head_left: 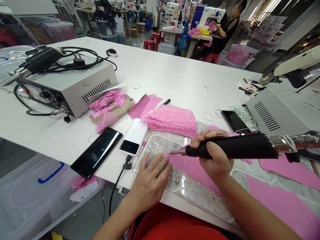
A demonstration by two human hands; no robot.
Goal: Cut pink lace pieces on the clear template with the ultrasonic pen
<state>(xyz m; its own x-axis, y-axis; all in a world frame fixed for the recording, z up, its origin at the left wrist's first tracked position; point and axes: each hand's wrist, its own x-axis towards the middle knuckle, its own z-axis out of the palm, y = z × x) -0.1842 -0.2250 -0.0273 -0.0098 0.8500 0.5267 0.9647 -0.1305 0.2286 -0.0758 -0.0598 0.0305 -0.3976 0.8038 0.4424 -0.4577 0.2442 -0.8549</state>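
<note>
My right hand (217, 158) is wrapped round a black corded handpiece (235, 146), its narrow metal tip aimed left. That tip is at the left end of a pink fabric piece (192, 170); whether it touches, I cannot tell. The fabric lies on a grey stone-patterned board (160, 145) with a glossy clear cover. My left hand (153, 180) lies flat on the board, fingers spread, fingertips beside the fabric's left end. Behind the handpiece tip sits a stack of pink lace pieces (172, 120).
Left of the board are a white power bank (135, 136) with a cable and a black phone (97, 151). A grey control box (72, 83) carries a second handpiece (37, 63). Another grey box (282, 110) stands right. A person (225, 33) sits at a far sewing machine.
</note>
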